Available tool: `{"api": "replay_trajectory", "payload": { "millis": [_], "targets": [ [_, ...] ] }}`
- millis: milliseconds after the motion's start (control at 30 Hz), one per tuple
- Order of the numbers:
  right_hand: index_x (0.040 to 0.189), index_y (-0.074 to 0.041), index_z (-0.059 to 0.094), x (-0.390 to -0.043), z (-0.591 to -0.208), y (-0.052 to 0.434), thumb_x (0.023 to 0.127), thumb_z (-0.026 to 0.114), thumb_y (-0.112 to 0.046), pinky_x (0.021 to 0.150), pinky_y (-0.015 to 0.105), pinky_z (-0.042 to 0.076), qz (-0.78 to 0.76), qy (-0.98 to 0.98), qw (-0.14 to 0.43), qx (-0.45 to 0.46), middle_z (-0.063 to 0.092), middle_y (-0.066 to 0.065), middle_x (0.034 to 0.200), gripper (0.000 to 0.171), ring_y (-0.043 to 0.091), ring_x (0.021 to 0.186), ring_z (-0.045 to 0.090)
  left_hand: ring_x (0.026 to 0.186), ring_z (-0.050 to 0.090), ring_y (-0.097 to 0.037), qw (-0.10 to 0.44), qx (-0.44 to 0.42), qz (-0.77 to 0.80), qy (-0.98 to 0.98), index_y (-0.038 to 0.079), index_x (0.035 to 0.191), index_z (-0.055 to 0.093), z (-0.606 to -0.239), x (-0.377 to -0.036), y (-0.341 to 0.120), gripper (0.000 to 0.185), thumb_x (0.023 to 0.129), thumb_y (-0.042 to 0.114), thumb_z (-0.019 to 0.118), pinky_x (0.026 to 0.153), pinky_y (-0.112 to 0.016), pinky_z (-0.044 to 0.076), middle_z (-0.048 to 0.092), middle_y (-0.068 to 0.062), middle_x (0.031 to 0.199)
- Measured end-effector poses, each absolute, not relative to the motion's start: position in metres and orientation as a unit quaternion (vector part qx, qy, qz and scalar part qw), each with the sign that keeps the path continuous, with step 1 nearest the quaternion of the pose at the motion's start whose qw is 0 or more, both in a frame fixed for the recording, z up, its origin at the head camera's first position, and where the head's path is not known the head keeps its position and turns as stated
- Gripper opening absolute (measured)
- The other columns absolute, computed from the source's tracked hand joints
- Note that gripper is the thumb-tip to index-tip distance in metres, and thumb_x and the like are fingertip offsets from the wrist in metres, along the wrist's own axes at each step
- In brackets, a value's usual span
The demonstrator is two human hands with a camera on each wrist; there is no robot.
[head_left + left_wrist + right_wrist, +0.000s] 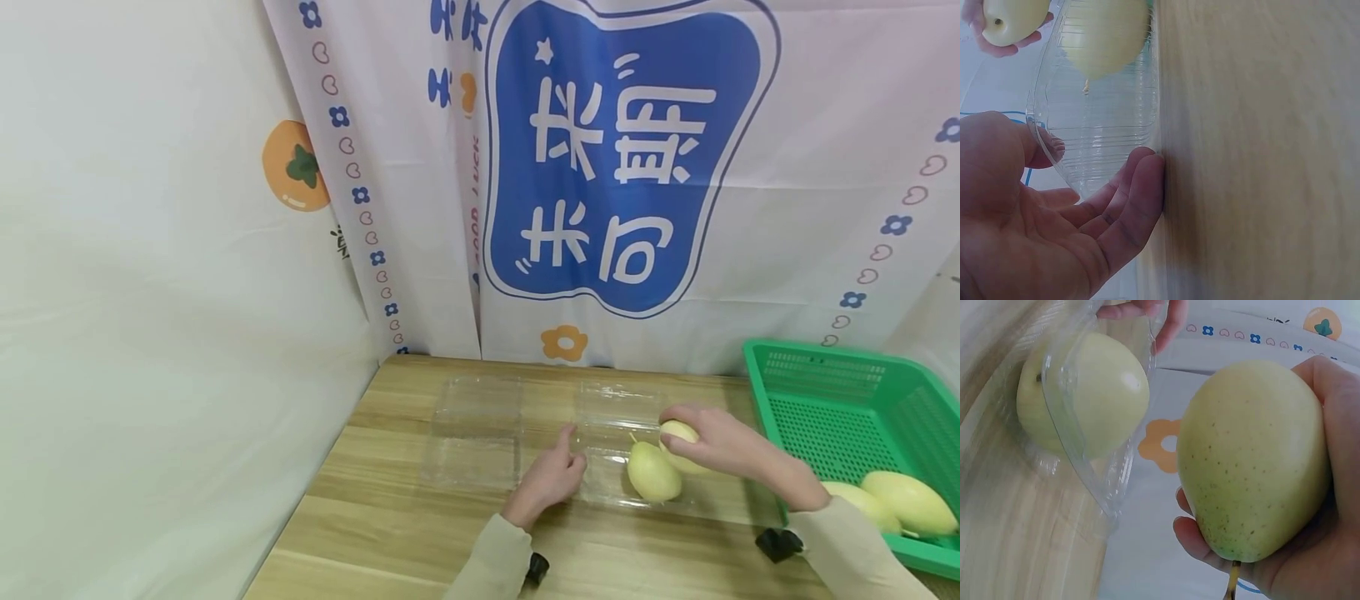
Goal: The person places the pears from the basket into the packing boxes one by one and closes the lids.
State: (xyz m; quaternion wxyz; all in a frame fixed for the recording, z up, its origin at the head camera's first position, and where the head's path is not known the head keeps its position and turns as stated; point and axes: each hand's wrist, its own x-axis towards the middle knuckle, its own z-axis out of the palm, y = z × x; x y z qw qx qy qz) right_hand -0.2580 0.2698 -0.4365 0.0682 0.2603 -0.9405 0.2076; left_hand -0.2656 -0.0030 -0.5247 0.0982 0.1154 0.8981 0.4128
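My right hand point(716, 442) grips a pale yellow-green pear point(1254, 462), holding it above the right end of a clear plastic clamshell box point(603, 483). Its stem points down in the right wrist view. Another pear point(652, 473) sits inside the box's near half, its stem point(1086, 86) toward my left hand. That left hand point(551, 477) pinches the box's left end: the thumb point(1038, 150) is at the rim, and the curled fingers point(1141, 187) meet the lower edge close to the tabletop.
A second clear clamshell box point(480, 458) lies spread on the wooden table point(360, 508) at the left. At the right stands a green plastic basket point(761, 392) with pears point(907, 500) in its near end. A printed curtain point(810, 208) hangs behind the table.
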Motion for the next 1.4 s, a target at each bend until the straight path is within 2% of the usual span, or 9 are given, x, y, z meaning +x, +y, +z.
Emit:
{"api": "replay_trajectory", "payload": {
  "millis": [300, 667, 1067, 1400],
  "targets": [
    [0.108, -0.019, 0.067, -0.261, -0.443, 0.264, 0.091, 0.065, -0.037, 0.063, 0.022, 0.043, 0.204, -0.94, 0.067, 0.265, 0.069, -0.005, 0.1, 0.025, 0.005, 0.082, 0.058, 0.041, 0.032, -0.008, 0.099, 0.119, 0.418, 0.895, 0.021, 0.156, 0.02, -0.526, -0.267, -0.002, 0.059, 0.102, 0.033, 0.041, 0.038, -0.023, 0.028, 0.037, 0.01, 0.05],
    [0.106, -0.016, 0.069, -0.262, -0.449, 0.246, 0.089, 0.067, -0.036, 0.064, 0.023, 0.044, 0.201, -0.937, 0.08, 0.275, 0.068, -0.005, 0.099, 0.026, 0.007, 0.083, 0.06, 0.04, 0.031, -0.009, 0.097, 0.127, 0.42, 0.893, 0.017, 0.156, 0.02, -0.526, -0.267, -0.003, 0.059, 0.103, 0.031, 0.041, 0.037, -0.023, 0.026, 0.036, 0.01, 0.05],
    [0.108, -0.023, 0.068, -0.262, -0.452, 0.233, 0.089, 0.065, -0.046, 0.064, 0.023, 0.046, 0.198, -0.937, 0.067, 0.28, 0.068, -0.003, 0.106, 0.03, 0.011, 0.089, 0.062, 0.041, 0.031, -0.008, 0.093, 0.13, 0.423, 0.892, 0.016, 0.156, 0.021, -0.523, -0.265, -0.005, 0.059, 0.102, 0.029, 0.041, 0.039, -0.024, 0.028, 0.036, 0.01, 0.05],
    [0.112, -0.02, 0.068, -0.266, -0.457, 0.22, 0.089, 0.067, -0.048, 0.07, 0.028, 0.051, 0.196, -0.93, 0.066, 0.303, 0.068, 0.0, 0.111, 0.036, 0.018, 0.097, 0.064, 0.039, 0.032, -0.009, 0.1, 0.122, 0.426, 0.891, 0.017, 0.156, 0.022, -0.525, -0.266, -0.006, 0.059, 0.102, 0.03, 0.041, 0.037, -0.024, 0.026, 0.039, 0.009, 0.05]
  ]
}}
